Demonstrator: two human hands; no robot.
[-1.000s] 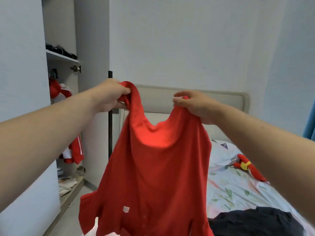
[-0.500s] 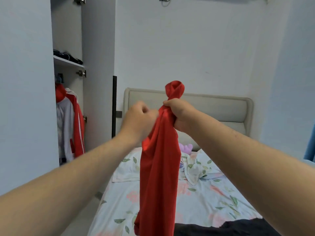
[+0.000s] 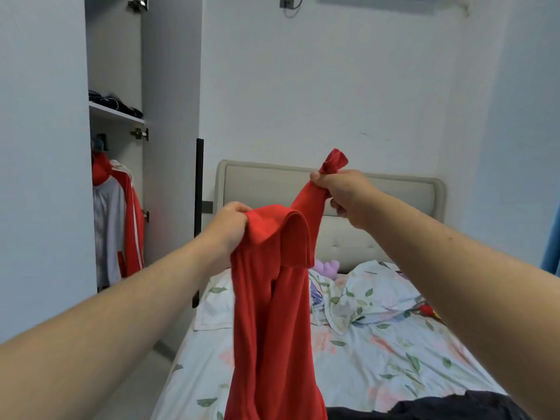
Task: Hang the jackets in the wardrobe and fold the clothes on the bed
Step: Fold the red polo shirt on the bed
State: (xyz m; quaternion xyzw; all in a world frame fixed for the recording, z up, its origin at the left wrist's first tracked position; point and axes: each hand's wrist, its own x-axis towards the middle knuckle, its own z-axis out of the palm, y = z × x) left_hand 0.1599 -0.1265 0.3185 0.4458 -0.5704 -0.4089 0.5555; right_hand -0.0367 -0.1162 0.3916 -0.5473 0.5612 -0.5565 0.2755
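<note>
Plainly, two hands (both gripping), left hand [image 3: 231, 221], right hand [image 3: 345, 194], one red shirt [image 3: 269, 313]

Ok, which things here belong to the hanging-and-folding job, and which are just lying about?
Job: red garment, held up by left hand and right hand; dark clothing on the bed; red-and-white jacket hanging in the wardrobe.

Lying about: purple plush toy; red toy; dark items on the wardrobe shelf.

Head view (the only one) faces forward; bed [image 3: 378, 368] ahead.
</note>
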